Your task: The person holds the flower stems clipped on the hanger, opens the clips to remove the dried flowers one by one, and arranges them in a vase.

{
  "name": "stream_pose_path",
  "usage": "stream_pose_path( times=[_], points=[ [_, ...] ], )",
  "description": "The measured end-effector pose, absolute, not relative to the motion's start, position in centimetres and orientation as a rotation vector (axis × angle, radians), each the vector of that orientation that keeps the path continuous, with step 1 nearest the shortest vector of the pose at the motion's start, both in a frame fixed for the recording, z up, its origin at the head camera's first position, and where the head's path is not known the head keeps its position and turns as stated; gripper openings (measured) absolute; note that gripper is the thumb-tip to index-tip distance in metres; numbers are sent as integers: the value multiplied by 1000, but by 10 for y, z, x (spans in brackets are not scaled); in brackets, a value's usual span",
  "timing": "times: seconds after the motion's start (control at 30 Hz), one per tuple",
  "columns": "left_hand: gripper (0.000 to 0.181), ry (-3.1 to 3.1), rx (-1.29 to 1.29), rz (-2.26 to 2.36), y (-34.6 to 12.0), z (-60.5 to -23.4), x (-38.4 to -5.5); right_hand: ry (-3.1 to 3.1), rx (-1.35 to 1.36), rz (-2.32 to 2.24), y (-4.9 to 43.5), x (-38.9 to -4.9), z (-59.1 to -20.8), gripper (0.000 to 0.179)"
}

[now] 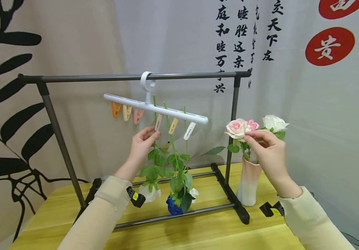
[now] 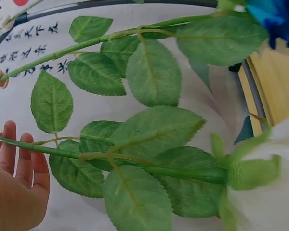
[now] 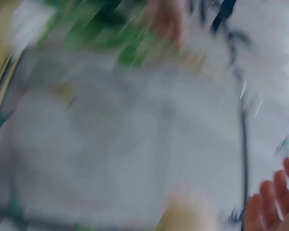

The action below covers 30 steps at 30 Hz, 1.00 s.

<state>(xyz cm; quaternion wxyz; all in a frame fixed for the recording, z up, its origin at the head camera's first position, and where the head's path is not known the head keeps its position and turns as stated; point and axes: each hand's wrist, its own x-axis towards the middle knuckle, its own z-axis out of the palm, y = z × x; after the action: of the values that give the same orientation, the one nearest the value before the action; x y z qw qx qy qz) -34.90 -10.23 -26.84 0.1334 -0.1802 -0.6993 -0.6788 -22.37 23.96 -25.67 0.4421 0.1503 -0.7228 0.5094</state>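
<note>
Left hand [image 1: 142, 144] pinches the green hanging rose stem [image 2: 135, 161]; the left wrist view alone shows its serrated leaves. Right hand [image 1: 268, 147], at three o'clock, pinches the pale pink rose [image 1: 236, 128]; the right wrist view is blurred.

A matt grey metal rack [image 1: 135, 77] was seen on a smooth yellow wooden table [image 1: 217, 236], with a white plastic hanger [image 1: 154, 108] and glossy ceramic vase [image 1: 248, 182].

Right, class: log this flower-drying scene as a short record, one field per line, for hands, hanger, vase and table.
Left hand: fingers at the stem of a white rose clipped head-down.
Right hand: at the pink rose in the vase; grip unclear.
Hanger: white, on the rail, three stems clipped.
Table: yellow wood.
</note>
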Motion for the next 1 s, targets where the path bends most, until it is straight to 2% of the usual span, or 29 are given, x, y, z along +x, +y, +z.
stream_pose_path(
  times=[0.17, 0.3, 0.6, 0.87, 1.0],
  points=[
    [44, -2065, -521, -1972, -101, -276, -351, -1890, 721, 1362, 185, -216, -243, 20],
    [40, -2068, -515, -1971, -99, -280, -352, -2005, 873, 1389, 149, -229, -238, 25],
    [34, -2046, -564, -1951, -92, -281, -348, -2141, 804, 1668, 105, -279, -234, 38],
    [34, -2050, -553, -1975, -88, -279, -345, -2168, 740, 1797, 89, -303, -236, 42],
    [37, -2050, -535, -1968, -89, -277, -344, -2215, 718, 1829, 80, -310, -228, 51]
  ],
)
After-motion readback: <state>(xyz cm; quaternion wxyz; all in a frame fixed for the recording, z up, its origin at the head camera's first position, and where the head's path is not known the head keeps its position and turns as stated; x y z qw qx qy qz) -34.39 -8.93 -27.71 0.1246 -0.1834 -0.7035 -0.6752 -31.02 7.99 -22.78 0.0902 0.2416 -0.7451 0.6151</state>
